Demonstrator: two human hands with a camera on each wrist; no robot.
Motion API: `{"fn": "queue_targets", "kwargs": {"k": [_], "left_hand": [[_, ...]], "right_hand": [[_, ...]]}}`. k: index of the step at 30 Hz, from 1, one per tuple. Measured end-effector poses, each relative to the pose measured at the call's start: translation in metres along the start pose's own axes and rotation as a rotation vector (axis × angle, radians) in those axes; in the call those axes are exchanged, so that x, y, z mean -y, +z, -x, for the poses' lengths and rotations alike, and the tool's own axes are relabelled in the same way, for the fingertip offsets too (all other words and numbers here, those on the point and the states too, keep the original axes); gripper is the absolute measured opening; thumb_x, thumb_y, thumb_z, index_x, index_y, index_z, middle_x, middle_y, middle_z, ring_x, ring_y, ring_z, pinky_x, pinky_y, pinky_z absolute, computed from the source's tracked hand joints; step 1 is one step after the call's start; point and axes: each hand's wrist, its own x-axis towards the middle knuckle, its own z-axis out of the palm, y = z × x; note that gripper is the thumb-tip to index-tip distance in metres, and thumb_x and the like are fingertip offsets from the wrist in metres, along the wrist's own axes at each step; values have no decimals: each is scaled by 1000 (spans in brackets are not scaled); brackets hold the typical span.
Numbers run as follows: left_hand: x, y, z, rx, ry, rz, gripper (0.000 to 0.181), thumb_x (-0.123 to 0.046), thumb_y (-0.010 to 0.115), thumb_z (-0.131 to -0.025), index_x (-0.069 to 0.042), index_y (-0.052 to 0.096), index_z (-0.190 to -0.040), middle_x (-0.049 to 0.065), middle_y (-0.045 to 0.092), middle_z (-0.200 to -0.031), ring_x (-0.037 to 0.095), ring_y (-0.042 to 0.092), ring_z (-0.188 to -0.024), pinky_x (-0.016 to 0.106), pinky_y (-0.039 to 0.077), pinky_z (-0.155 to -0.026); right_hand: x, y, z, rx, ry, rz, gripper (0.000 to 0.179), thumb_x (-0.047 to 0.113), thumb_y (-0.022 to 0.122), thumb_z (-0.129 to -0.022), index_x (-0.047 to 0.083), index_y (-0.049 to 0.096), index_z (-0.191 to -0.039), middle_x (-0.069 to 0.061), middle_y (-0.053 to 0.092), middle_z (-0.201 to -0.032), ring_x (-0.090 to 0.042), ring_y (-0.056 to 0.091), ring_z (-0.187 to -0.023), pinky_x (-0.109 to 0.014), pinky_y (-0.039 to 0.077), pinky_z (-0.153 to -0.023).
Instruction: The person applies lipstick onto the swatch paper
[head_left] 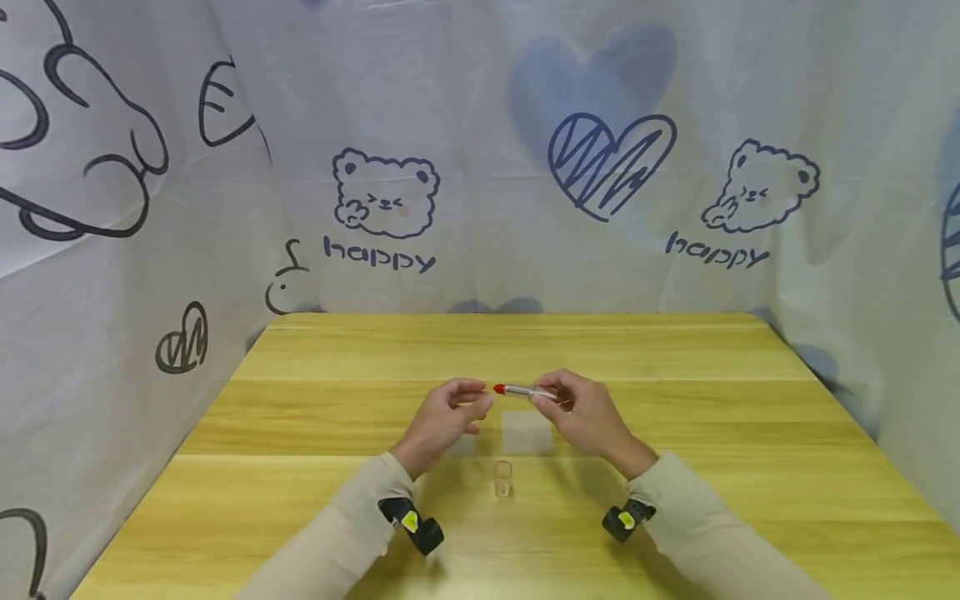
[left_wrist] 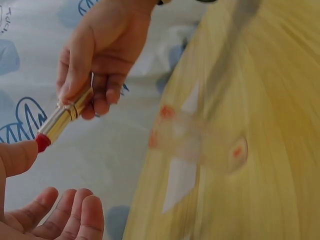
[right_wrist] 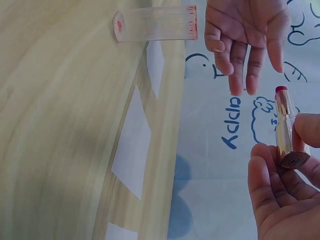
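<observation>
A lipstick [head_left: 519, 390] with its red tip bare is pinched between the thumb and fingers of my right hand [head_left: 588, 415]. Its gold-silver tube [right_wrist: 284, 125] points the red end toward my left hand [head_left: 444, 421]. That hand holds nothing; its fingers are spread and loosely bent, and in the left wrist view the thumb overlaps the edge of the red tip. A clear lipstick cap [head_left: 503, 479] with reddish marks stands on the table between my forearms, nearer to me than both hands.
White paper pieces [head_left: 527, 432] lie flat on the wooden table [head_left: 315, 417] below and between the hands. A pale curtain [head_left: 480, 100] with drawn hearts and bears hangs behind the table and along its sides. Black wrist cameras [head_left: 420, 527] are strapped over both sleeves.
</observation>
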Motion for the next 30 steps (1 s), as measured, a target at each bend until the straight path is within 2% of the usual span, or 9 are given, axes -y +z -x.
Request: {"fn": "queue_targets", "kwargs": {"k": [3,9,12,15,20,30], "left_hand": [[3,-6,-1,-9,0,-56,44,-20,64,-96,3,53,-132,16,60,-121,37,58,-109,47,52,-85],[6,-14,-4,-52,-11,-162,38,-20,66,-94,-4,57,-128,11,61,-118,24,61,-98,42,54,-80],[10,-18,-5,-74,3,-203,38,-21,67,-94,-3,58,-127,11,62,-118,24,62,-97,42,54,-81],[14,-21,-5,-105,23,-285,37,-20,68,-93,-4,59,-125,13,62,-119,25,62,-98,38,54,-79],[20,-24,-8,-138,86,-463,35,-20,69,-92,-5,60,-123,14,62,-121,25,62,-98,38,53,-79],[33,-30,-11,-194,249,-658,34,-13,69,-91,1,59,-121,18,61,-117,31,61,-99,44,51,-84]], "right_hand": [[-1,2,-2,18,20,4,16,14,67,-93,3,68,-105,-5,68,-90,-15,64,-76,-28,54,-68],[-3,7,-7,32,46,10,16,13,68,-92,3,68,-104,-6,69,-91,-17,66,-78,-30,55,-69],[-4,9,-8,45,61,2,17,12,68,-91,3,68,-105,-6,69,-92,-18,66,-79,-31,55,-70],[-5,13,-9,66,71,-11,17,12,68,-91,3,68,-106,-6,69,-92,-17,66,-80,-31,55,-69],[-6,16,-12,79,78,-31,18,11,68,-91,2,68,-108,-6,69,-92,-17,65,-79,-30,53,-66],[-13,30,-18,109,81,-27,16,11,69,-90,4,68,-105,-4,68,-91,-15,63,-79,-30,52,-67]]}}
